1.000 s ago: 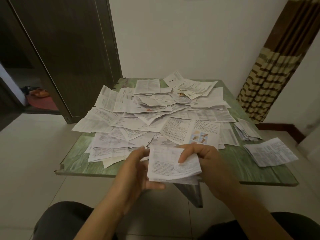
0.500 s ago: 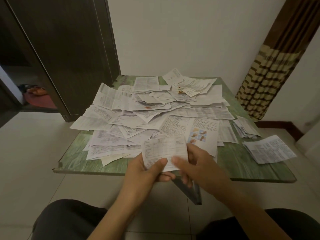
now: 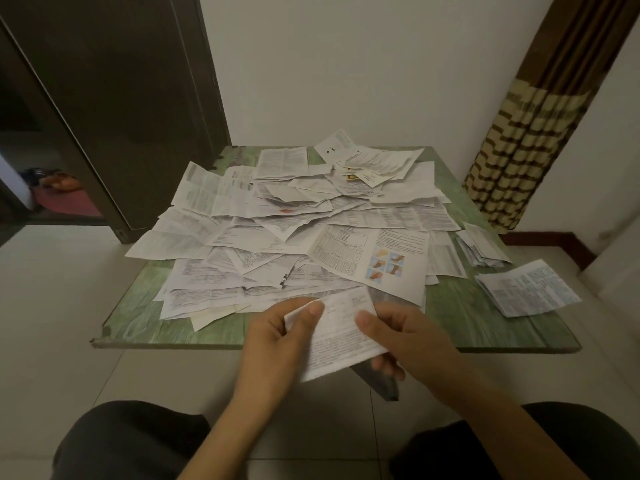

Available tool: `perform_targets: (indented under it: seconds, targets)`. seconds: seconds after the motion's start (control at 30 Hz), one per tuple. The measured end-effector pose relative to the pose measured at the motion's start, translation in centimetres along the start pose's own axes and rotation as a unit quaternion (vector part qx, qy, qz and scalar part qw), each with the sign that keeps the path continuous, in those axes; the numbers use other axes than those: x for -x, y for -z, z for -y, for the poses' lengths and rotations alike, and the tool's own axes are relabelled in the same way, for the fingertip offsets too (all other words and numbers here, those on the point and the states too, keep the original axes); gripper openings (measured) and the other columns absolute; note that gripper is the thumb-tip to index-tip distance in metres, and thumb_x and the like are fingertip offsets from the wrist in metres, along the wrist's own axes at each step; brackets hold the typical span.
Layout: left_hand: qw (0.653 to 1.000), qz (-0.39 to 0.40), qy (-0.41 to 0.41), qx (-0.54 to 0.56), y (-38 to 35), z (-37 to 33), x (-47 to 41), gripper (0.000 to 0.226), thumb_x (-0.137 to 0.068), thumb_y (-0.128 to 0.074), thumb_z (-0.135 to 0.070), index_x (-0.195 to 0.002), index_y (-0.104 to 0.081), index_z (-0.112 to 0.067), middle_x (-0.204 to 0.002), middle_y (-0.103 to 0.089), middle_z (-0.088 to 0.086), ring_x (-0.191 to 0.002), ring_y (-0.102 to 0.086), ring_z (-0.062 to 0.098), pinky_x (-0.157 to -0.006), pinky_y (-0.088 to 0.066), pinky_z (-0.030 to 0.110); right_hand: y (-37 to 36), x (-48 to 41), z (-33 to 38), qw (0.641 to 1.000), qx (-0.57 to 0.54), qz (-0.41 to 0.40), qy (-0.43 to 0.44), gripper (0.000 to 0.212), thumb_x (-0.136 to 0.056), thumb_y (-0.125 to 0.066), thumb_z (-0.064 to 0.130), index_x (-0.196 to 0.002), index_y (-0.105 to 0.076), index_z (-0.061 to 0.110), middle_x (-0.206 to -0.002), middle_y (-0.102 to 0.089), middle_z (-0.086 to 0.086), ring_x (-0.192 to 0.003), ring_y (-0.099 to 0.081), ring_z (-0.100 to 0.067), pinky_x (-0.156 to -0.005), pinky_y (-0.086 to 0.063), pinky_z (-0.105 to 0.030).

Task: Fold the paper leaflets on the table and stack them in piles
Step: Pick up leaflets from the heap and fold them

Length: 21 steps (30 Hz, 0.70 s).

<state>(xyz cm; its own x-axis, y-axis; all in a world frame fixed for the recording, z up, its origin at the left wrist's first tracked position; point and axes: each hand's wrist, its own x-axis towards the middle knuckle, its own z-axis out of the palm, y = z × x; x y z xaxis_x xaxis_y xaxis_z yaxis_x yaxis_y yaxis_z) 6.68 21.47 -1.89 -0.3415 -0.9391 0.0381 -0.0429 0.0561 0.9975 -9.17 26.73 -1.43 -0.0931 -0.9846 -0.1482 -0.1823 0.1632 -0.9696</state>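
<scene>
Leaflet (image 3: 341, 336): white, small print, folded, held tilted above the surface's (image 3: 145, 323) near edge. Heap (image 3: 294, 220): unfolded sheets overlapping across the middle. Far pile (image 3: 481, 249), near pile (image 3: 526, 289): folded, at the right edge.

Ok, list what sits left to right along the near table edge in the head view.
Table's near-left corner → left hand → held leaflet → right hand → nearer folded pile.

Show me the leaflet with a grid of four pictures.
The big open sheet just beyond the held leaflet; no other shows a blue-and-tan picture grid.
</scene>
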Motion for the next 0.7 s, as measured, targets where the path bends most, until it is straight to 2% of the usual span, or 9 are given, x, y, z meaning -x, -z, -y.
perform_targets:
  seconds: [0.1, 0.17, 0.27, 0.4, 0.5, 0.6, 0.7]
  targets:
    - [0.998, 0.004, -0.042, -0.054, -1.0, 0.2, -0.1, 0.024, -0.09, -0.056, -0.018, -0.08, -0.07, -0.036, -0.072, -0.072, -0.01, -0.058, -0.062, 0.001, -0.049, -0.045, 0.014, 0.6, 0.4, -0.1, 0.997, 0.0, -0.069, 0.034, 0.016, -0.092, -0.051, 0.017, -0.084, -0.065, 0.018, -0.059, -0.063, 0.004, -0.043, -0.05, -0.001, -0.041, -0.038, -0.01]
    - [0.993, 0.014, -0.06, -0.097, -2.0, 0.3, -0.4, 0.027, -0.091, -0.055, -0.019, -0.077, -0.067, -0.039, -0.069, -0.069, -0.008, -0.053, -0.059, 0.004, -0.045, -0.043, 0.018, 1.6, 0.8, -0.4, 0.994, 0.004, -0.103, 0.042, 0.013, -0.091, -0.053, 0.016, -0.087, -0.064, 0.02, -0.061, -0.066, 0.012, -0.047, -0.055, 0.001, -0.044, -0.04, -0.009]
    - [0.992, 0.065, -0.04, -0.103, -3.8, 0.4, -0.8, 0.026, -0.093, -0.054, -0.014, -0.081, -0.068, -0.032, -0.072, -0.071, 0.001, -0.062, -0.066, 0.013, -0.052, -0.052, 0.024, 3.8, 1.6, -0.9, 0.988, -0.015, -0.153, 0.032, 0.012, -0.09, -0.055, 0.016, -0.09, -0.066, 0.014, -0.063, -0.068, 0.008, -0.049, -0.059, 0.001, -0.044, -0.042, -0.009]
    - [0.986, 0.143, 0.004, -0.088, -7.6, 0.3, -1.5, 0.019, -0.094, -0.051, -0.013, -0.084, -0.066, -0.019, -0.069, -0.07, 0.012, -0.058, -0.067, 0.023, -0.055, -0.057, 0.037, 7.8, 3.2, -1.8, 0.976, -0.023, -0.214, 0.021, 0.01, -0.086, -0.058, 0.016, -0.084, -0.068, 0.015, -0.072, -0.071, 0.001, -0.063, -0.068, -0.008, -0.052, -0.052, -0.016]
    - [0.981, 0.167, -0.01, -0.093, -10.7, 0.0, -2.4, 0.017, -0.093, -0.053, -0.017, -0.082, -0.065, -0.019, -0.075, -0.069, 0.013, -0.066, -0.068, 0.023, -0.059, -0.058, 0.037, 11.1, 4.0, -3.0, 0.959, 0.069, -0.271, 0.037, 0.008, -0.085, -0.062, 0.015, -0.079, -0.067, 0.015, -0.077, -0.068, 0.002, -0.071, -0.064, -0.004, -0.06, -0.051, -0.014]
    - [0.976, 0.195, -0.015, -0.1, -14.1, -0.3, -3.1, 0.017, -0.094, -0.053, -0.019, -0.08, -0.063, -0.022, -0.08, -0.066, 0.002, -0.067, -0.064, 0.008, -0.059, -0.056, 0.024, 14.1, 4.8, -4.7, 0.944, 0.112, -0.31, 0.029, 0.006, -0.085, -0.064, 0.015, -0.08, -0.064, 0.015, -0.1, -0.059, 0.005, -0.089, -0.058, -0.008, -0.079, -0.051, -0.031]
    - [0.968, 0.214, -0.03, -0.13, -17.6, -0.3, -4.3, 0.016, -0.094, -0.053, -0.022, -0.093, -0.066, -0.013, -0.088, -0.068, 0.006, -0.075, -0.065, 0.017, -0.07, -0.056, 0.036, 16.8, 4.7, -5.7, 0.921, 0.093, -0.377, 0.006, 0.008, -0.087, -0.062, 0.015, -0.079, -0.06, 0.016, -0.12, -0.053, 0.006, -0.113, -0.051, -0.018, -0.097, -0.045, -0.043]
